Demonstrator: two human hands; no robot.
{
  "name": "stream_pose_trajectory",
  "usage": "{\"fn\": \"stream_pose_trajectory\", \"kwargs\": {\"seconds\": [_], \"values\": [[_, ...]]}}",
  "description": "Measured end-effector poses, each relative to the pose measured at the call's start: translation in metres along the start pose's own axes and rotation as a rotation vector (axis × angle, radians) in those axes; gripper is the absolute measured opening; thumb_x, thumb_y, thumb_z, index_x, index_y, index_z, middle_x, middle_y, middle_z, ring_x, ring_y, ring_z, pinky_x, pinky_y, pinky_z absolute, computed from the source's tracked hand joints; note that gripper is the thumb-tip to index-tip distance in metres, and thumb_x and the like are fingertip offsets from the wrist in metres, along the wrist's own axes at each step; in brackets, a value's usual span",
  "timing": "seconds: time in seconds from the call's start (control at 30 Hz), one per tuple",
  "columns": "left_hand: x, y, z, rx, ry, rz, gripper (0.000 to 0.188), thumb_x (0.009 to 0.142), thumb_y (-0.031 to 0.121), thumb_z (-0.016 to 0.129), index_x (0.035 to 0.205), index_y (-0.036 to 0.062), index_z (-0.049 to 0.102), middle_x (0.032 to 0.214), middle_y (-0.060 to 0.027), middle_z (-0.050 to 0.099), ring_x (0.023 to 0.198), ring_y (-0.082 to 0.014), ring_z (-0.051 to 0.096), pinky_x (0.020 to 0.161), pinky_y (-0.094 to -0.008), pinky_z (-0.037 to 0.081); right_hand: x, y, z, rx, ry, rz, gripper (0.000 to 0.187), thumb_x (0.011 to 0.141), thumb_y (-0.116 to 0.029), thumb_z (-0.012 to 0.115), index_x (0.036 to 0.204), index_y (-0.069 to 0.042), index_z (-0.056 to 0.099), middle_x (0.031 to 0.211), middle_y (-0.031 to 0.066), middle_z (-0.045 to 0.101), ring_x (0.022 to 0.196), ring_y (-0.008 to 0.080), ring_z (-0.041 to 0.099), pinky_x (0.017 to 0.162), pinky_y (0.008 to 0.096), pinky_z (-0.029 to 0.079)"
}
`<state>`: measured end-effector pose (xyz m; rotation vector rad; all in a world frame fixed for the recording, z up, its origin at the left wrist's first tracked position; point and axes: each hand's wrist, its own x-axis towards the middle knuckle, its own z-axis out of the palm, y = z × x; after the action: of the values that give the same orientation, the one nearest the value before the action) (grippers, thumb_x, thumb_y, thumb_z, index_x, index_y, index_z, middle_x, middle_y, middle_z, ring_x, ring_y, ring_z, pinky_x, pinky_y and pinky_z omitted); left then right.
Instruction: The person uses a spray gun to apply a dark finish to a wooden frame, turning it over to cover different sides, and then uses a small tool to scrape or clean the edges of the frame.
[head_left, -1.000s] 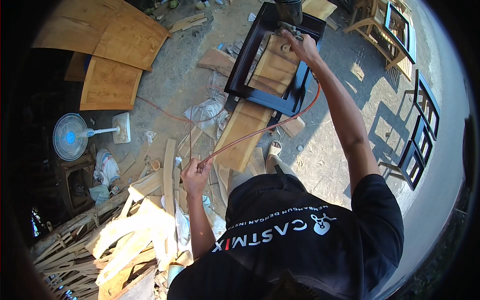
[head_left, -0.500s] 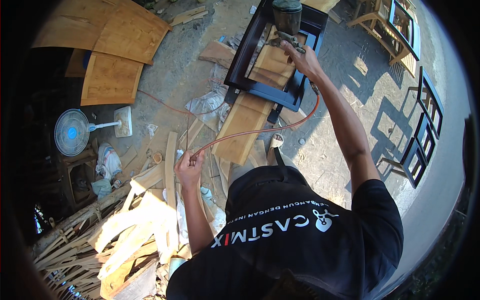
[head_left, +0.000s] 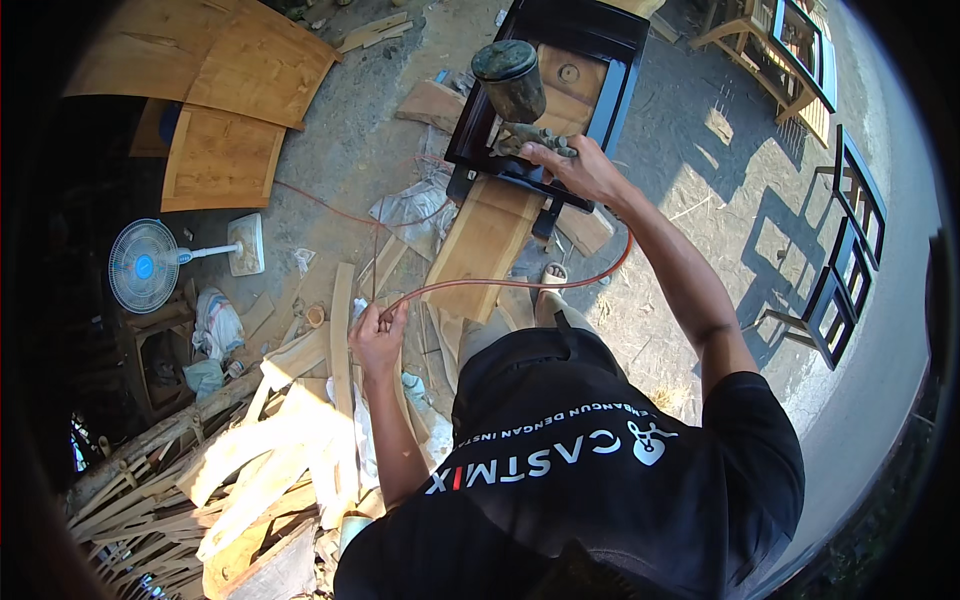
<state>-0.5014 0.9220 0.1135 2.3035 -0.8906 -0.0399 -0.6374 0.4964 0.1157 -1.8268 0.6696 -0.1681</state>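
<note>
The right hand (head_left: 590, 172) is holding a spray gun (head_left: 535, 138) with a big, dirty cup (head_left: 510, 80) on top. Its fingers are wrapping around the gun, but I cannot tell if one is pressing the trigger. Half a second ago the gun was up over the far part of the dark frame (head_left: 600, 28). Now it is hanging over the near, left part, closer to the person. The cup is leaning, and all of it is showing now, while its top was touching the picture's edge before.

The dark frame is lying on a long wooden board (head_left: 485, 240). Through its hole, a round mark (head_left: 569, 72) on the wood is showing; the cup was hiding it half a second ago.

The left hand (head_left: 378, 338) is staying in the same spot, low on the left. Its fingers are curling together, clamped on the thin red hose (head_left: 500, 285). The hose is running across to the right arm. It is sagging lower in the middle now and bending up more on the right side.

The white and blue fan (head_left: 145, 266) is standing still on the left, and the wood scraps (head_left: 280, 450) are lying in the same heap.
</note>
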Motion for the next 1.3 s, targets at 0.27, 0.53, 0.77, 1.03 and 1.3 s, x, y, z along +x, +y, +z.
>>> {"fn": "stream_pose_trajectory", "kwargs": {"seconds": [0.27,0.53,0.77,1.03,1.3], "values": [[0.001,-0.01,-0.002,0.019,-0.002,-0.038,0.041,0.085,0.026,0.085,0.066,0.0044,0.055,0.058,-0.0051,0.054,0.047,-0.0159,0.047,0.046,-0.033,0.036,0.052,-0.028,-0.013,-0.235,0.186,-0.01,0.072,0.094,-0.065,0.064,0.088,0.007,0.071,0.063,0.0161,0.064,0.064,0.0289,0.065,0.067,0.0465,0.05],[0.013,-0.014,0.0,-0.052,0.003,-0.022,0.041,0.086,0.026,0.084,0.067,0.0035,0.055,0.056,-0.003,0.047,0.048,-0.0134,0.041,0.046,-0.0322,0.032,0.126,-0.018,-0.05,-0.291,0.379,-0.014,0.081,0.086,-0.078,0.061,0.082,0.002,0.072,0.069,0.0165,0.068,0.073,0.0335,0.071,0.073,0.0458,0.054],[0.032,-0.009,0.008,-0.088,-0.031,-0.006,0.041,0.086,0.027,0.084,0.068,0.0029,0.057,0.055,-0.0033,0.046,0.049,-0.0144,0.04,0.047,-0.0332,0.032,0.177,-0.022,-0.08,-0.386,0.499,0.009,0.078,0.088,-0.075,0.061,0.091,0.001,0.076,0.078,0.0222,0.072,0.084,0.041,0.073,0.081,0.0476,0.056],[0.045,-0.023,0.005,-0.088,-0.051,-0.008,0.037,0.089,0.025,0.082,0.07,0.0032,0.058,0.055,-0.0001,0.041,0.05,-0.0092,0.036,0.047,-0.0292,0.031,0.118,-0.026,-0.055,-0.23,0.338,0.064,0.074,0.089,-0.072,0.064,0.095,0.001,0.077,0.071,0.0121,0.07,0.07,0.0246,0.07,0.069,0.0415,0.053],[0.034,-0.039,-0.002,-0.029,-0.093,-0.025,0.036,0.086,0.027,0.084,0.07,0.0043,0.062,0.059,-0.005,0.058,0.048,-0.0144,0.052,0.047,-0.032,0.041,0.018,-0.046,0.016,-0.112,0.043,0.101,0.062,0.095,-0.058,0.068,0.1,0.004,0.075,0.07,0.0108,0.067,0.069,0.0198,0.067,0.064,0.0389,0.051]]}}
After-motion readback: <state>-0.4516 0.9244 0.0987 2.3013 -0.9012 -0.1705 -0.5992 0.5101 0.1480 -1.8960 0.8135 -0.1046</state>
